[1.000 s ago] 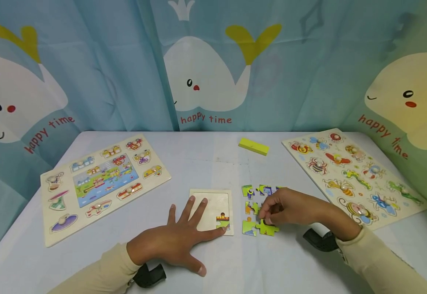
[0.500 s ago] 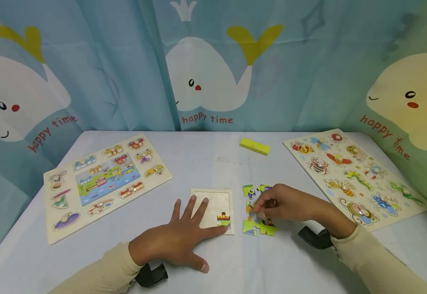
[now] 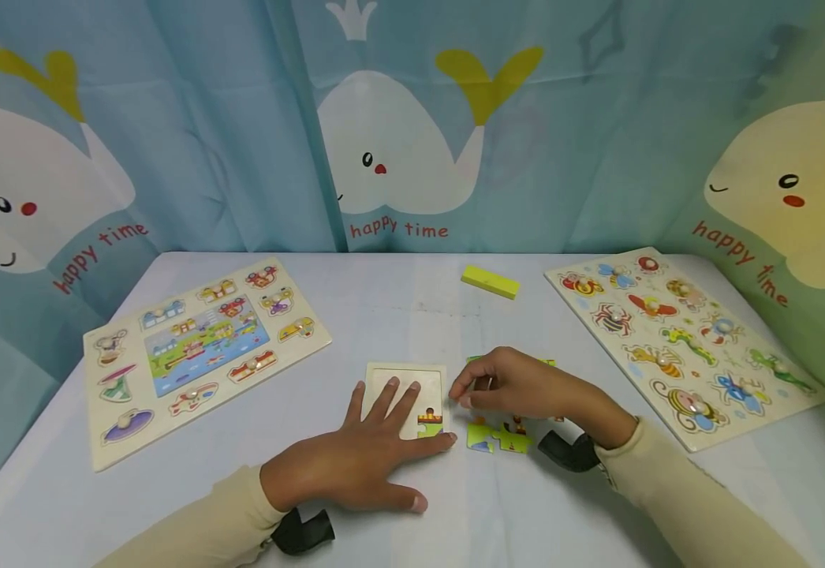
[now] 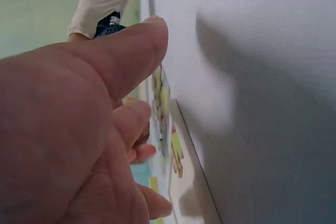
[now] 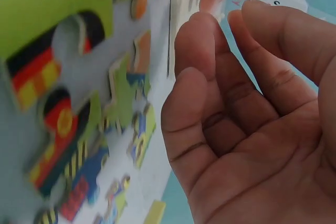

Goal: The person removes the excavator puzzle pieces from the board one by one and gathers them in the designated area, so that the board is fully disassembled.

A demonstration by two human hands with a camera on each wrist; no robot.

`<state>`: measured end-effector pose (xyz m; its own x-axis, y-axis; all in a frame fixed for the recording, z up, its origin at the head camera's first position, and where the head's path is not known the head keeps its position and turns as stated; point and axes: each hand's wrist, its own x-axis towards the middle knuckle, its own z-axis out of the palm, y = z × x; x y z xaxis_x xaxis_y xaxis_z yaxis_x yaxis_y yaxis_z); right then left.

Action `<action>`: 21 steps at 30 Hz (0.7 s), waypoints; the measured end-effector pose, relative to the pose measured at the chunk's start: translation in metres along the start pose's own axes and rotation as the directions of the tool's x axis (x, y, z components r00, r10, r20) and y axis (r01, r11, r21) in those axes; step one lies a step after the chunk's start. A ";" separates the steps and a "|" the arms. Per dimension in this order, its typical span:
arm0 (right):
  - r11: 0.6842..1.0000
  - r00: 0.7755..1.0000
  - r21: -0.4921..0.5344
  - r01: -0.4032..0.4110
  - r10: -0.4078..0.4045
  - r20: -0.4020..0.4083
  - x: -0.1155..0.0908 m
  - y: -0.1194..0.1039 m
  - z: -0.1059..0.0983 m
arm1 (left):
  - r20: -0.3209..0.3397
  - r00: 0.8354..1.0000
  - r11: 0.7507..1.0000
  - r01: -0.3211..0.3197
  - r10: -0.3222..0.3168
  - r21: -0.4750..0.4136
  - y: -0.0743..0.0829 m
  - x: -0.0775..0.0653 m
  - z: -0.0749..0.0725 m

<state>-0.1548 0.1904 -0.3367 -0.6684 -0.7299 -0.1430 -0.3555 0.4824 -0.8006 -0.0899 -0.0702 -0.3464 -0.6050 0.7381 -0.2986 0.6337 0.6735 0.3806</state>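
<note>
My left hand (image 3: 363, 457) lies spread over the small wooden puzzle tray (image 3: 405, 368), its index fingertip at the tray's lower right edge. One green and brown jigsaw piece (image 3: 430, 426) sits in the tray's lower right corner. My right hand (image 3: 512, 385) hovers just right of the tray with fingers bent and thumb near the index fingertip. No piece shows at those fingertips in the right wrist view, though I cannot tell if one is hidden there. Several loose jigsaw pieces (image 3: 514, 440) lie under and in front of that hand, including a black, red and yellow one (image 5: 31, 69).
A vehicle peg puzzle board (image 3: 207, 347) lies at the left, an insect peg puzzle board (image 3: 682, 347) at the right. Toward the back is a yellow block (image 3: 490, 282). A whale-print curtain (image 3: 398, 142) encloses the white table (image 3: 384, 308).
My right hand has moved left from over the loose pieces to the tray's right edge. My left hand has slid slightly right across the tray.
</note>
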 end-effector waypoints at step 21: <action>0.996 0.998 0.058 0.063 -0.064 0.023 0.016 0.000 0.021 | 0.071 0.997 0.999 0.032 -0.034 0.036 0.000 0.008 0.006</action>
<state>-0.1518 0.1682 -0.3509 -0.6293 -0.7701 -0.1045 -0.3585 0.4069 -0.8402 -0.0919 -0.0644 -0.3543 -0.5907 0.7155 -0.3730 0.6312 0.6977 0.3389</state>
